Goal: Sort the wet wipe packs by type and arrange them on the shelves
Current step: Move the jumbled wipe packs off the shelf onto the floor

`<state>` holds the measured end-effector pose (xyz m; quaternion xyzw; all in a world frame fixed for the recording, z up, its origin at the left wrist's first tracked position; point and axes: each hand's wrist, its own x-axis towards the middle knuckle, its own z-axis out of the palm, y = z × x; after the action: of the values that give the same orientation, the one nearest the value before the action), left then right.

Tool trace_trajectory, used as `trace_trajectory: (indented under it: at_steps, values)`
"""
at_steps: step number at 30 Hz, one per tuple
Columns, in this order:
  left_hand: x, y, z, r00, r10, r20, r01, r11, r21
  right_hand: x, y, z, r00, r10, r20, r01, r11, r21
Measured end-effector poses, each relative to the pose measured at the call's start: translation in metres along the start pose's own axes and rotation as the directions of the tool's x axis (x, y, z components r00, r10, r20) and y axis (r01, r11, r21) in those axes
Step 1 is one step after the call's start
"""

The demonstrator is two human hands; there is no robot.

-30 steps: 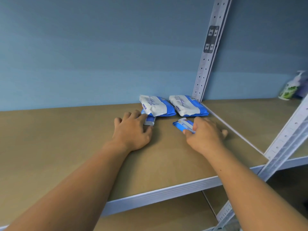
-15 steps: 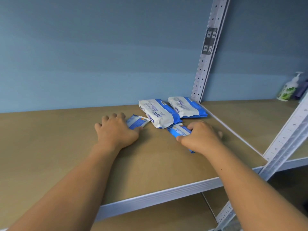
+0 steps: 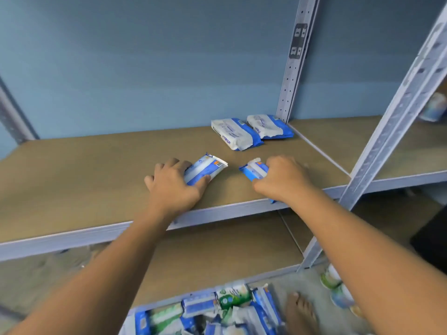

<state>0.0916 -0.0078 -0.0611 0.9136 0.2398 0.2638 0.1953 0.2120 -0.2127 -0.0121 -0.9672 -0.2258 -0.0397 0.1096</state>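
Left hand (image 3: 174, 187): palm down on the shelf (image 3: 84, 170), fingers curled over the left small pack (image 3: 208, 166) and thumb against its near edge. It grips the pack. The pack lies flat on the board and its white end sticks out beyond the fingertips, angled toward the back right.

Right hand (image 3: 283, 180): knuckles up, fingers closed around the right small pack (image 3: 254, 169). It holds the pack. The blue and white end shows to the left of the fingers, and a blue corner shows beneath the wrist at the front lip of the shelf. Whether this pack rests on the board or is lifted cannot be told.

The two small packs are near each other but apart, with bare board between them.

Beyond the right hand, toward the wall (image 3: 145, 56), two bigger packs lie flat side by side. The near large pack (image 3: 235, 136) sits closer to the hands. The far large pack (image 3: 268, 126) lies in the back corner against the foot of the upright post (image 3: 294, 68). They touch or nearly touch; which, I cannot tell. Both are well apart from the hands.

To the right of the right hand a front post (image 3: 396, 112) rises at a slant.

Below both forearms is a lower shelf (image 3: 217, 252). Beneath that, a pile of packs (image 3: 205, 313) in blue, white and green is blurred. A bare foot (image 3: 300, 313) stands just to the right of the pile.
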Motion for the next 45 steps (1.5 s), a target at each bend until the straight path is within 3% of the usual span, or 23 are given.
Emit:
trace_trajectory:
  at_steps: [4, 7, 10, 12, 15, 18, 20, 24, 28, 34, 40, 45]
  values:
    - [-0.085, -0.009, -0.027, 0.957, 0.235, -0.168, -0.273, 0.927, -0.258, -0.064, 0.008, -0.003, 0.977, -0.072, -0.200, 0.093, 0.991, 0.096]
    - [-0.156, -0.018, -0.024, 0.974, 0.177, -0.142, -0.216, 0.916, -0.339, -0.110, 0.015, 0.007, 0.958, -0.088, -0.274, 0.143, 0.972, 0.188]
    - [-0.239, -0.048, 0.004, 0.999, 0.007, 0.042, 0.006, 0.954, -0.301, -0.156, 0.020, 0.033, 0.976, -0.020, -0.216, 0.076, 0.964, 0.255]
    - [-0.293, -0.072, 0.024, 0.968, -0.062, 0.242, 0.128, 0.956, -0.266, -0.188, 0.026, 0.061, 0.993, 0.068, -0.099, -0.038, 0.960, 0.277]
    - [-0.357, -0.096, 0.046, 0.818, -0.080, 0.569, 0.180, 0.976, -0.122, -0.234, 0.033, 0.107, 0.980, 0.169, 0.105, -0.191, 0.949, 0.252]
    - [-0.395, -0.105, 0.062, 0.665, -0.056, 0.744, 0.003, 0.997, 0.072, -0.280, 0.042, 0.147, 0.931, 0.261, 0.253, -0.318, 0.924, 0.215]
    - [-0.411, -0.105, 0.074, 0.652, -0.068, 0.755, -0.089, 0.982, 0.166, -0.308, 0.049, 0.172, 0.859, 0.359, 0.366, -0.445, 0.877, 0.183]
    - [-0.434, -0.104, 0.096, 0.710, -0.106, 0.697, -0.089, 0.967, 0.237, -0.349, 0.062, 0.211, 0.637, 0.521, 0.568, -0.679, 0.728, 0.094]
    - [-0.443, -0.110, 0.108, 0.712, -0.025, 0.702, -0.205, 0.948, 0.241, -0.369, 0.075, 0.243, 0.476, 0.592, 0.650, -0.785, 0.620, 0.010]
    - [-0.444, -0.118, 0.121, 0.691, -0.052, 0.720, -0.210, 0.940, 0.270, -0.378, 0.077, 0.286, 0.409, 0.610, 0.679, -0.808, 0.588, -0.041]
    - [-0.446, -0.121, 0.123, 0.751, -0.029, 0.659, -0.174, 0.955, 0.241, -0.377, 0.076, 0.305, 0.418, 0.597, 0.685, -0.812, 0.584, -0.013]
    - [-0.445, -0.119, 0.120, 0.738, -0.038, 0.673, -0.188, 0.947, 0.259, -0.384, 0.076, 0.307, 0.420, 0.541, 0.729, -0.789, 0.614, -0.001]
